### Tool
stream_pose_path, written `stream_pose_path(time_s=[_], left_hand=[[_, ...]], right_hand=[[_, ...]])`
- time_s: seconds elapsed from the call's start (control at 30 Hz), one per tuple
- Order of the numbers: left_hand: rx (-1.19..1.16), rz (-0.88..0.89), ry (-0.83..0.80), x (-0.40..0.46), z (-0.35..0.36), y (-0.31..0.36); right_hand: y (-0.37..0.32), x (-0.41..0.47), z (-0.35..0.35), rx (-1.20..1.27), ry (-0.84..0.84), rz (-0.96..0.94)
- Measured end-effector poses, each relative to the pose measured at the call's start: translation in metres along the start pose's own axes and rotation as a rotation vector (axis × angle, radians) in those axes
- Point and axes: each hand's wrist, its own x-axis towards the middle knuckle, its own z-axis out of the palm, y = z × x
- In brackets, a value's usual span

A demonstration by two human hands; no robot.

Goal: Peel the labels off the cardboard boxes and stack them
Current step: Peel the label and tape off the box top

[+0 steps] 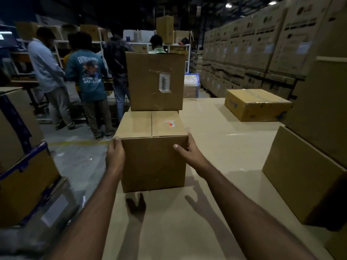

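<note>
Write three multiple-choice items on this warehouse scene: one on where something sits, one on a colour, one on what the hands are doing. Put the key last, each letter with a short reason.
1. Where is the box with the white barcode label?
A. Behind the near box, standing higher
B. On the floor at left
C. Under the near box

2. What colour marks the small sticker on top of the near box?
A. Green
B. Orange
C. Purple

3. How do the hands meet the near box?
A. Both rest flat on its top
B. Only one touches it
C. One on each side, at the upper front corners

Key:
1 A, it rises behind the near box's far edge.
2 B, an orange patch shows on the sticker.
3 C, the left hand and right hand flank the box.
</note>
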Motion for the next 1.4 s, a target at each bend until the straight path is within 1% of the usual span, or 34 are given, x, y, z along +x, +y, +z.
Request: stream_pose_path(time_s=[0.2,0.3,0.43,0.53,0.67,0.8,0.93,1.07,1.23,1.4], left_hand=[[-0.11,0.051,-0.033,-0.03,-0.004,0.002],[-0.162,0.052,-0.052,-0.059,-0.002,0.004],[-0.268,0.086,-0.114,-0.115,0.008,0.011],[-0.288,0.126,-0.187,-0.166,0.024,0.02],[-0.338,0.134,-0.295,-0.237,0.051,0.029],[-0.357,0.121,-0.383,-0.302,0.068,0.031],[-0.365,0.119,-0.442,-0.381,0.066,0.027],[-0.328,0.129,-0.453,-0.435,0.047,0.02],[-0.292,0.136,-0.411,-0.469,0.022,0.006],[-0.25,0.071,-0.421,-0.48,0.005,-0.008]], right_hand=[[-0.001,-0.03,-0.012,-0.048,0.0,-0.06],[-0.006,-0.062,-0.029,-0.109,0.042,-0.072],[-0.004,-0.113,-0.061,-0.174,0.159,-0.058],[-0.001,-0.16,-0.095,-0.217,0.267,-0.054],[0.001,-0.232,-0.147,-0.237,0.42,-0.097],[0.002,-0.304,-0.187,-0.271,0.485,-0.108],[0.008,-0.378,-0.217,-0.288,0.53,-0.09],[0.02,-0.429,-0.225,-0.295,0.551,-0.094],[0.035,-0.468,-0.22,-0.21,0.534,-0.096],[0.036,-0.484,-0.212,-0.172,0.641,-0.136]])
